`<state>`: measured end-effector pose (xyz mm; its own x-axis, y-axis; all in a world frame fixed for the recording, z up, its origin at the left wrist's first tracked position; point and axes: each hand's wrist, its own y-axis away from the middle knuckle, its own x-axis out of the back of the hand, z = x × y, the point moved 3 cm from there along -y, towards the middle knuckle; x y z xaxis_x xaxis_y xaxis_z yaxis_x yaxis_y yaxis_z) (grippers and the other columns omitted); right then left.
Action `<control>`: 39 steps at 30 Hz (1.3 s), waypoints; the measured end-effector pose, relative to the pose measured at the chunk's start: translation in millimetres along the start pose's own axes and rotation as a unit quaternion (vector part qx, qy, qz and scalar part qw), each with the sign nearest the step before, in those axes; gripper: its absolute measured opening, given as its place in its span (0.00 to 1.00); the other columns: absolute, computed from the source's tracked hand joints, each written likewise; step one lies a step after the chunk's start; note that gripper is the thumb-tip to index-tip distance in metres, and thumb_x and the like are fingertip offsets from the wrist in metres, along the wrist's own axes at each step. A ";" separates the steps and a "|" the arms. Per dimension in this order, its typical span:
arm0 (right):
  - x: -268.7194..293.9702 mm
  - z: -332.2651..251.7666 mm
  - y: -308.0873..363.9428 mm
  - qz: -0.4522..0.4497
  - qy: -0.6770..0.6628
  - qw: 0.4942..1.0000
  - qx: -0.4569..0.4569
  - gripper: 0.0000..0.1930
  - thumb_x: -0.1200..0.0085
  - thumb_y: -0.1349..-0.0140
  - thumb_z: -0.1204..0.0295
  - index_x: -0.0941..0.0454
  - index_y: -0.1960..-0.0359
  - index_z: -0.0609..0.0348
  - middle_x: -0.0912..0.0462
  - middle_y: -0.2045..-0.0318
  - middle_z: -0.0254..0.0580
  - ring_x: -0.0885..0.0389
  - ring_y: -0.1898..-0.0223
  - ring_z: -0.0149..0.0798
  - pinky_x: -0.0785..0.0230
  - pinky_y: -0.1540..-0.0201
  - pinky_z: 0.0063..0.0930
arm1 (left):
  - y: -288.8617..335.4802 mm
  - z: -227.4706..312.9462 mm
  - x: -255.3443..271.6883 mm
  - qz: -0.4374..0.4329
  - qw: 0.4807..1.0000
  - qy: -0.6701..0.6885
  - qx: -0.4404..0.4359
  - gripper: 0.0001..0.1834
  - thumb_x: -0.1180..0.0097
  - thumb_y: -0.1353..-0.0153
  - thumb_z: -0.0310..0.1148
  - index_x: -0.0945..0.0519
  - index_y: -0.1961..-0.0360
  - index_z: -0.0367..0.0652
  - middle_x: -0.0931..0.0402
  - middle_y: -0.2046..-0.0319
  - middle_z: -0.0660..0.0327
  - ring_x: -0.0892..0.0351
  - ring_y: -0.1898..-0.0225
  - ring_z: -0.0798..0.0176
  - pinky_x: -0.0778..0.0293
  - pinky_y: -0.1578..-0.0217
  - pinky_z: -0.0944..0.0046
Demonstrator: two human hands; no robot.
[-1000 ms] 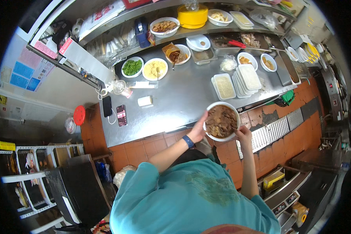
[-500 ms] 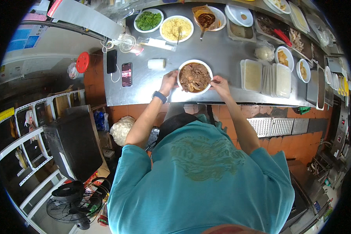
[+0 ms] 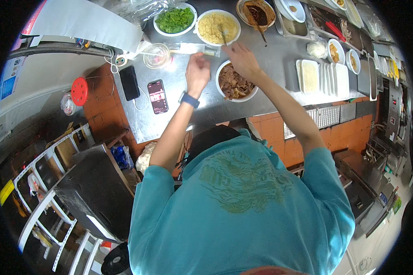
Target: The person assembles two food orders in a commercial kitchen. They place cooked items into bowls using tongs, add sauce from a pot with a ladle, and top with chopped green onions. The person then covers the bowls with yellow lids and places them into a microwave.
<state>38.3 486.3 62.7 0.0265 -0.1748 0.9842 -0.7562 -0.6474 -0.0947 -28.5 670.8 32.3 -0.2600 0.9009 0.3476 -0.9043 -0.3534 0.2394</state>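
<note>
My right hand reaches over the bowl of dark sliced meat, its fingers pinched at the handle end of a spoon. That spoon stands in a white bowl of yellowish minced food. To the left of the meat bowl, my left hand is held above the steel table, fingers curled. What it may hold is hidden; the small white roll seen earlier no longer shows. A white bowl of chopped greens stands at the far left, and a bowl of dark red sauce with its own spoon at the far right.
Two phones, one dark and one lit, lie on the left of the steel table. A clear plastic cup stands behind them. White lidded containers and small bowls of food stand at the right.
Both hands have left the meat bowl's rim. My right hand has moved forward to the spoon in the yellowish food; my left hand has moved forward to where the white roll lay. The view has shifted.
</note>
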 end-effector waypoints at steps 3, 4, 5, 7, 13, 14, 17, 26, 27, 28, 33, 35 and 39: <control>-12.0 -4.4 -44.3 -0.061 0.103 0.990 0.080 0.21 0.47 0.41 0.75 0.27 0.44 0.53 0.21 0.54 0.47 0.22 0.45 0.49 0.21 0.52 0.36 | -45.5 -1.4 -9.0 0.041 0.999 0.015 -0.005 0.24 0.41 0.41 0.32 0.28 0.44 0.36 0.20 0.65 0.57 0.21 0.64 0.62 0.24 0.61 0.62; -15.3 0.2 -53.6 -0.094 0.126 0.984 0.084 0.19 0.47 0.40 0.74 0.26 0.46 0.54 0.21 0.53 0.47 0.23 0.44 0.48 0.21 0.52 0.35 | -59.5 -4.3 -12.0 0.050 0.998 0.028 0.015 0.25 0.41 0.41 0.31 0.29 0.43 0.36 0.21 0.65 0.58 0.22 0.66 0.63 0.24 0.62 0.62; -19.4 5.8 -60.7 -0.138 0.144 0.976 0.091 0.17 0.47 0.39 0.73 0.25 0.47 0.54 0.21 0.52 0.47 0.24 0.42 0.47 0.20 0.53 0.35 | -67.2 -10.4 -13.7 0.048 0.996 0.033 0.060 0.27 0.41 0.42 0.31 0.30 0.42 0.35 0.22 0.65 0.59 0.23 0.67 0.63 0.24 0.63 0.62; -14.6 19.3 -68.0 -0.052 0.121 0.987 0.091 0.16 0.49 0.39 0.73 0.25 0.48 0.56 0.18 0.57 0.46 0.17 0.51 0.48 0.19 0.59 0.38 | -78.6 -19.2 -22.1 0.010 0.972 0.177 0.155 0.28 0.43 0.43 0.28 0.32 0.41 0.34 0.24 0.63 0.59 0.25 0.68 0.64 0.23 0.64 0.60; -19.0 49.7 -63.7 0.049 -0.015 0.992 -0.114 0.12 0.51 0.32 0.67 0.24 0.51 0.55 0.15 0.67 0.51 0.15 0.67 0.55 0.21 0.64 0.48 | -88.4 -14.1 -49.2 -0.112 0.864 0.419 0.255 0.21 0.51 0.41 0.22 0.30 0.45 0.37 0.24 0.62 0.57 0.23 0.66 0.61 0.17 0.58 0.52; -20.6 49.4 -61.0 0.058 -0.026 0.989 -0.131 0.11 0.51 0.31 0.65 0.23 0.52 0.54 0.15 0.67 0.52 0.15 0.67 0.56 0.22 0.65 0.49 | -89.1 -13.5 -50.6 -0.106 0.865 0.417 0.258 0.18 0.54 0.40 0.21 0.30 0.47 0.39 0.23 0.61 0.56 0.22 0.64 0.60 0.17 0.56 0.50; -22.3 45.0 -49.2 0.072 -0.057 0.979 -0.180 0.10 0.51 0.30 0.64 0.21 0.55 0.54 0.15 0.69 0.52 0.16 0.68 0.57 0.22 0.65 0.50 | -91.9 -15.5 -48.6 -0.064 0.872 0.393 0.283 0.23 0.54 0.39 0.21 0.31 0.41 0.42 0.23 0.60 0.55 0.21 0.62 0.58 0.17 0.57 0.47; -24.0 32.7 -4.2 0.108 -0.303 0.895 -0.308 0.13 0.49 0.31 0.65 0.17 0.60 0.60 0.16 0.77 0.52 0.15 0.73 0.49 0.23 0.67 0.42 | -100.2 -13.2 -37.0 -0.043 0.900 0.363 0.237 0.40 0.54 0.43 0.15 0.44 0.28 0.48 0.25 0.50 0.49 0.19 0.61 0.54 0.15 0.59 0.54; -28.1 34.9 -3.4 0.108 -0.348 0.868 -0.337 0.13 0.49 0.31 0.65 0.16 0.59 0.61 0.15 0.77 0.51 0.15 0.74 0.45 0.23 0.68 0.39 | -101.3 -12.8 -38.1 -0.037 0.903 0.358 0.234 0.40 0.53 0.43 0.14 0.44 0.28 0.48 0.25 0.50 0.49 0.18 0.62 0.54 0.15 0.59 0.54; -33.5 38.0 -2.5 0.102 -0.386 0.834 -0.381 0.13 0.48 0.31 0.65 0.15 0.59 0.62 0.15 0.77 0.49 0.14 0.75 0.41 0.23 0.69 0.36 | -102.3 -12.6 -39.1 -0.037 0.903 0.360 0.231 0.40 0.53 0.43 0.14 0.43 0.28 0.48 0.25 0.51 0.49 0.19 0.62 0.54 0.15 0.59 0.54; -62.0 53.5 -0.5 0.110 -0.573 0.631 -0.512 0.15 0.47 0.29 0.67 0.20 0.56 0.72 0.14 0.69 0.43 0.19 0.72 0.29 0.28 0.70 0.22 | -99.4 -15.2 -43.0 -0.035 0.893 0.387 0.226 0.40 0.51 0.43 0.15 0.44 0.29 0.46 0.24 0.55 0.49 0.20 0.61 0.55 0.16 0.57 0.55; -71.5 59.4 2.9 0.121 -0.612 0.584 -0.520 0.15 0.47 0.29 0.68 0.20 0.56 0.72 0.14 0.67 0.43 0.19 0.70 0.30 0.28 0.69 0.21 | -96.6 -15.7 -41.9 -0.036 0.907 0.357 0.220 0.41 0.50 0.44 0.15 0.45 0.28 0.44 0.24 0.58 0.51 0.21 0.62 0.57 0.18 0.56 0.57; -84.5 68.0 9.9 0.120 -0.698 0.511 -0.487 0.13 0.46 0.29 0.69 0.22 0.53 0.69 0.14 0.64 0.43 0.19 0.68 0.30 0.27 0.66 0.21 | -89.7 -11.6 -29.5 -0.022 0.933 0.304 0.193 0.42 0.48 0.44 0.15 0.47 0.28 0.42 0.23 0.63 0.55 0.22 0.62 0.61 0.22 0.55 0.63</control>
<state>73.1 444.2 -31.6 -0.2168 -0.9616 -0.1682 -0.7954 0.0741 0.6016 56.3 678.9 -9.9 -0.4762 0.8513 -0.2203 -0.7593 -0.2718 0.5912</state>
